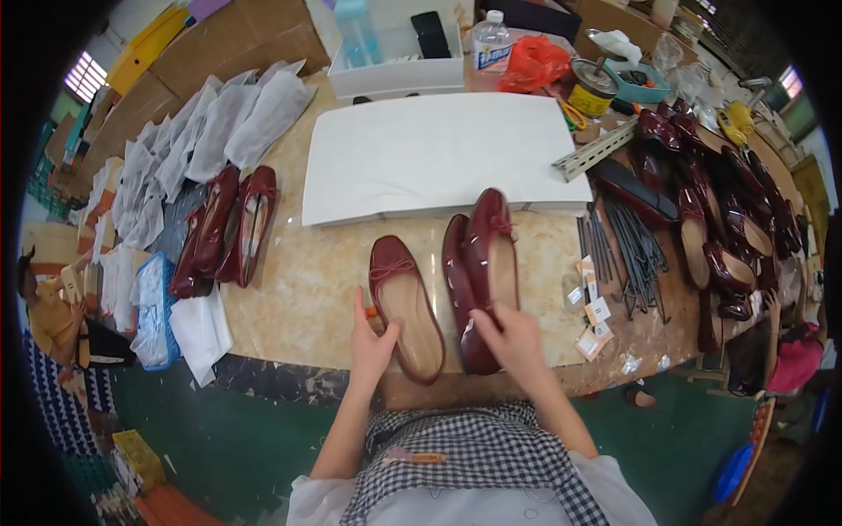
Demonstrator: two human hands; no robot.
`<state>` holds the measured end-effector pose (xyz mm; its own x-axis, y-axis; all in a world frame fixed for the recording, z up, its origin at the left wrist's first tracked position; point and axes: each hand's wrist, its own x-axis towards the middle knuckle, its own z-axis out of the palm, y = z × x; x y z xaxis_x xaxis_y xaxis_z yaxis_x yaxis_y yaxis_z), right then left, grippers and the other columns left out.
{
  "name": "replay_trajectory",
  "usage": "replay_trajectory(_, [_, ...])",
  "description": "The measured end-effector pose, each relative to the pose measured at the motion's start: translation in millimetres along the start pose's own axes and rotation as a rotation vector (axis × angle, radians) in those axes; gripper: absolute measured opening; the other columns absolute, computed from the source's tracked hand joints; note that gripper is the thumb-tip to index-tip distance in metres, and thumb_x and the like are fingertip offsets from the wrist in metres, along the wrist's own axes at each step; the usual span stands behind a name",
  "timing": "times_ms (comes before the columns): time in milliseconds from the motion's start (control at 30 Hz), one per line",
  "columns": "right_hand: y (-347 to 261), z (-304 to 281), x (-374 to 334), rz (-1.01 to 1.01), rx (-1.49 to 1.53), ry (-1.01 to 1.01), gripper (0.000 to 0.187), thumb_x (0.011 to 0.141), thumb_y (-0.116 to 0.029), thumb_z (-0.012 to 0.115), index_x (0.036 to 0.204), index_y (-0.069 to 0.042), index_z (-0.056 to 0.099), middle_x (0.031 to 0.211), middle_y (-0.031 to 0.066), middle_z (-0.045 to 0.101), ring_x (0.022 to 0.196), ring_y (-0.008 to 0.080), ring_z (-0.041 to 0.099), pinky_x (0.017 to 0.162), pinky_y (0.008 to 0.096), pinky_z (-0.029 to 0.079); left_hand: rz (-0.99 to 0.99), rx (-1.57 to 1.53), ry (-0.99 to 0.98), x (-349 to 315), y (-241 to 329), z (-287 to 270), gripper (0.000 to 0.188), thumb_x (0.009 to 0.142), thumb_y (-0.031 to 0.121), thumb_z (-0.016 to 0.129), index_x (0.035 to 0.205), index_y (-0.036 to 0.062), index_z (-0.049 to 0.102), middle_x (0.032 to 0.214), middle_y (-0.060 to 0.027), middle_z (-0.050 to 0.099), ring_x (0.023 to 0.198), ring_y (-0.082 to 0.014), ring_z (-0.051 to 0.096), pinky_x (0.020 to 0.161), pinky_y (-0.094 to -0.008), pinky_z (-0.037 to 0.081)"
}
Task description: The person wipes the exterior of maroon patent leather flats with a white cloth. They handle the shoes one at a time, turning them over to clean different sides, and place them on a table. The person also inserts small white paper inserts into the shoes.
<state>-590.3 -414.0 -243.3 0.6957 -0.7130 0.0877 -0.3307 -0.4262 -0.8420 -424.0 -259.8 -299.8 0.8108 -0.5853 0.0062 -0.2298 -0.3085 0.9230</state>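
Three dark red ballet flats lie on the table in front of me. One flat [405,316] with a small bow and beige insole lies sole down, toe away from me. My left hand [374,344] is beside it, thumb and index finger apart, thumb at the shoe's side. A small orange thing shows by those fingers; its kind is unclear. My right hand [516,342] grips the back part of the rightmost flat [494,245], which rests against another glossy flat [458,280] turned on its side. The right fingertips are partly hidden inside the shoe.
A white board [438,153] lies beyond the shoes. More red flats [232,228] and white-wrapped bundles [202,131] are at left. At right are thin dark rods [636,250], small tags [596,316] and a heap of flats [728,210]. Other people sit at both sides.
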Motion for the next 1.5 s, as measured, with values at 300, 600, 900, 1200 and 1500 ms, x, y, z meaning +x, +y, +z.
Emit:
replay_trajectory(300, [-19,-54,1,0.083,-0.166,0.031,0.021,0.088,-0.024,0.060,0.082,-0.004,0.058,0.062,0.0180,0.057,0.055,0.0358,0.057,0.052,0.0420,0.045,0.133,0.502,0.037,11,35,-26,0.059,0.077,0.024,0.067,0.129,0.0034,0.047,0.090,-0.0163,0.054,0.068,-0.0262,0.059,0.063,-0.0354,0.048])
replay_trajectory(600, [39,-52,-14,0.068,-0.556,0.156,0.038,0.082,-0.013,0.064,0.116,0.002,0.055,0.096,0.0211,0.062,0.086,0.0327,0.061,0.077,0.0379,0.048,0.178,0.734,-0.359,30,49,28,0.042,0.080,0.032,0.064,0.106,-0.0005,0.055,0.071,-0.0167,0.065,0.070,-0.0358,0.064,0.062,-0.0412,0.050])
replay_trajectory(900, [89,-40,-16,0.416,0.826,0.012,0.041,0.091,-0.012,0.056,0.130,0.002,0.047,0.105,0.0049,0.063,0.084,0.0108,0.061,0.073,0.0232,0.049,-0.498,-1.325,-0.468,-13,25,-16,0.039,0.085,0.025,0.059,0.117,0.0028,0.055,0.068,-0.0140,0.063,0.063,-0.0248,0.062,0.061,-0.0395,0.049])
replay_trajectory(1200, [36,-17,-22,0.051,2.019,-0.603,0.063,0.089,-0.044,0.053,0.138,-0.009,0.033,0.091,0.0063,0.057,0.071,0.0218,0.057,0.058,0.0328,0.046,-0.404,-1.184,-0.315,-16,40,-12,0.037,0.086,0.023,0.058,0.117,0.0015,0.056,0.068,-0.0117,0.062,0.061,-0.0193,0.058,0.060,-0.0362,0.048])
replay_trajectory(1500, [30,-2,-7,-0.065,2.247,-0.839,0.048,0.096,-0.038,0.042,0.135,-0.010,0.038,0.083,0.0062,0.055,0.069,0.0236,0.057,0.060,0.0353,0.046,-0.387,-1.048,-0.147,-6,56,-10,0.035,0.088,0.020,0.057,0.117,0.0003,0.056,0.067,-0.0094,0.061,0.059,-0.0139,0.055,0.058,-0.0328,0.046])
